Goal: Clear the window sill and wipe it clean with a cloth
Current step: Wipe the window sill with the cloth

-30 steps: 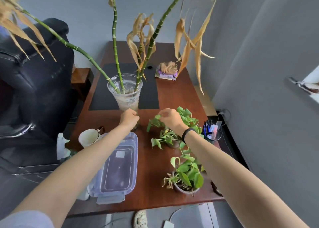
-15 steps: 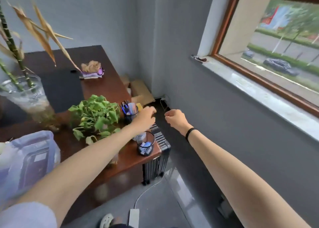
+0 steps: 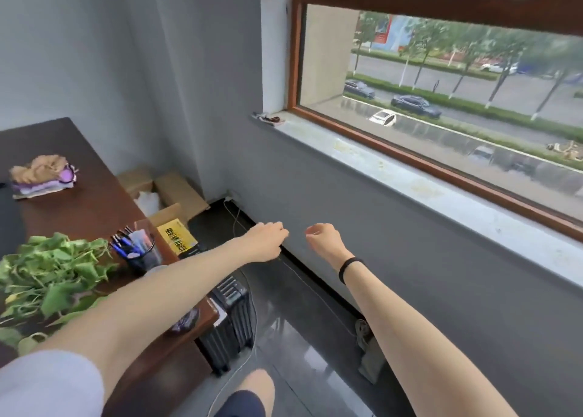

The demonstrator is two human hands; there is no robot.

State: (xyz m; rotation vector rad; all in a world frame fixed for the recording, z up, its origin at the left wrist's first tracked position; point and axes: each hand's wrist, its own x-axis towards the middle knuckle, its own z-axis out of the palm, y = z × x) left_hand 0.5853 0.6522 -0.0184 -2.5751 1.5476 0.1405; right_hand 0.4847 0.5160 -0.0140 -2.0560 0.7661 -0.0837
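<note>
One camera sits on the person's head. It looks forward and down from high up. The left hand [image 3: 267,241] and right hand [image 3: 322,238] are close, in the middle. The window sill [image 3: 394,167] is on the right, the surface [image 3: 82,214] on the left.

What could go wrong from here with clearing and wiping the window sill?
1. The small objects lie at the left end of the window sill, near its front edge; a careless sweep could knock them to the floor.
2. The left hand and right hand hold nothing, and the cloths sit on the desk, so wiping may begin without one.
3. A white cable trails across the floor and might trip the person.
</note>
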